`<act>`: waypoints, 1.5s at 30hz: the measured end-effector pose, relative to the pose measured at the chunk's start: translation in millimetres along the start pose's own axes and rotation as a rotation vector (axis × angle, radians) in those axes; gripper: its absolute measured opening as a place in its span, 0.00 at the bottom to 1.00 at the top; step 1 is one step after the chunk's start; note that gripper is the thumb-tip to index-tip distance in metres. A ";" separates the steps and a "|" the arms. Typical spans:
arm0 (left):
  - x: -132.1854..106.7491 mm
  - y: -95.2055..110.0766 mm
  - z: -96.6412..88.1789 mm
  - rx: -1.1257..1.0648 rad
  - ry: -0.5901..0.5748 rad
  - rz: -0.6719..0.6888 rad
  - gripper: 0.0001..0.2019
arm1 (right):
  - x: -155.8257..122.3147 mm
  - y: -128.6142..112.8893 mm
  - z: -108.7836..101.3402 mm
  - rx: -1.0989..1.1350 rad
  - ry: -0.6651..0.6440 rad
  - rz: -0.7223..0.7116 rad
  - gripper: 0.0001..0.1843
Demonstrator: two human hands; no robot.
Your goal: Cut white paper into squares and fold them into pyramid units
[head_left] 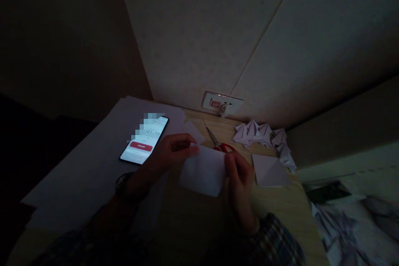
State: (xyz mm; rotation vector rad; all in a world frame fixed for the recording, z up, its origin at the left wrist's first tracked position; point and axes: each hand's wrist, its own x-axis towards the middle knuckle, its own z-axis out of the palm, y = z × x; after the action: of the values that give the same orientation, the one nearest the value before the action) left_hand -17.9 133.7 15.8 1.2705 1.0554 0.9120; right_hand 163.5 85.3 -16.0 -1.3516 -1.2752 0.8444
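Note:
A small white sheet of paper [203,172] is held up above the wooden table [193,220], roughly square in outline. My left hand [176,149] pinches its upper left corner between thumb and fingers. At the upper right corner, my right hand [240,174] is closed on the same sheet. Just behind the paper lie scissors [222,146] with red handles, their blades pointing away to the left. To the right of my right hand rests a stack of square white paper [269,170]. Another small paper piece [193,131] lies behind my left hand.
A lit phone [145,141] lies on large white sheets [93,166] at the left. Several folded paper pieces [258,132] line the table's back right edge. A wall socket [222,103] with a plug sits low on the wall. More folded papers [336,228] are at lower right.

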 end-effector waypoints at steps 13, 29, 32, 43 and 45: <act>-0.3 2.1 -3.8 -0.084 0.023 -0.060 0.09 | -0.9 0.2 -1.8 -0.045 0.033 -0.066 0.18; 1.0 2.8 0.9 0.169 0.086 -0.027 0.11 | 2.4 -3.2 -1.0 -0.096 0.111 -0.101 0.20; 1.2 -1.6 0.1 0.102 0.127 -0.032 0.10 | 2.2 -0.7 -1.7 -0.074 0.123 -0.114 0.19; -0.8 2.2 5.1 0.039 0.158 -0.032 0.08 | 2.7 -2.4 -2.9 -0.051 0.203 -0.103 0.19; 0.4 1.4 3.6 0.034 0.125 -0.002 0.08 | 4.4 -3.7 -4.4 -0.038 0.278 -0.101 0.19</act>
State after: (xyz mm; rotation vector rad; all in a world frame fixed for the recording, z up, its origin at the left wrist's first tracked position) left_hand -14.3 133.3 17.1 1.2536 1.1742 0.9859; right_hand 167.7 88.2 -10.9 -1.3697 -1.1353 0.5435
